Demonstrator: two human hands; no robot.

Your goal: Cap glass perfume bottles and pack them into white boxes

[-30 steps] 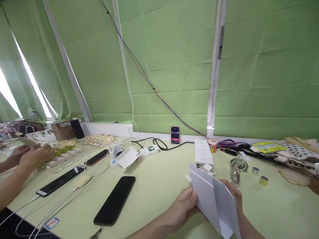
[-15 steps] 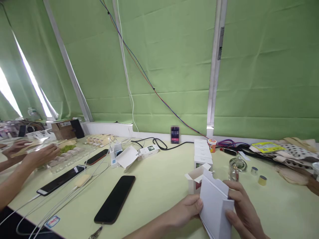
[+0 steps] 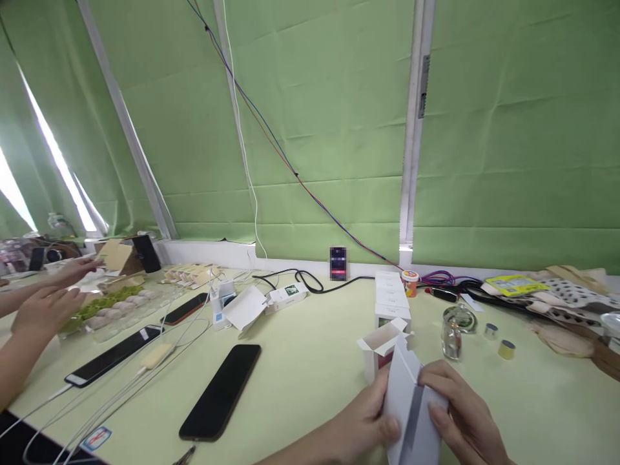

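Between both hands is a white folded cardboard piece (image 3: 400,394), tilted and partly unfolded near the table's front edge. My left hand (image 3: 371,416) grips its left side, thumb on the near face. On the right side my right hand (image 3: 458,410) pinches a flap, fingers curled over its top. Just behind stands an open white box (image 3: 371,358) with its flaps up. A row of closed white boxes (image 3: 391,300) runs back from it toward the wall. To the right, a small glass bottle (image 3: 452,341) stands beside a round glass dish (image 3: 462,318).
Silver (image 3: 491,331) and gold caps (image 3: 506,350) lie at right. A black phone (image 3: 220,392) lies left of my hands. Cables (image 3: 109,394) cross the left side, near another person's hands (image 3: 53,303) and a tray of pale round items (image 3: 123,308). An orange-white cup (image 3: 409,283) stands at the back.
The cardboard piece has turned more edge-on, and a gap shows between its panels. My left hand has moved farther onto it. At far left, the other person's hands have moved left off the tray.
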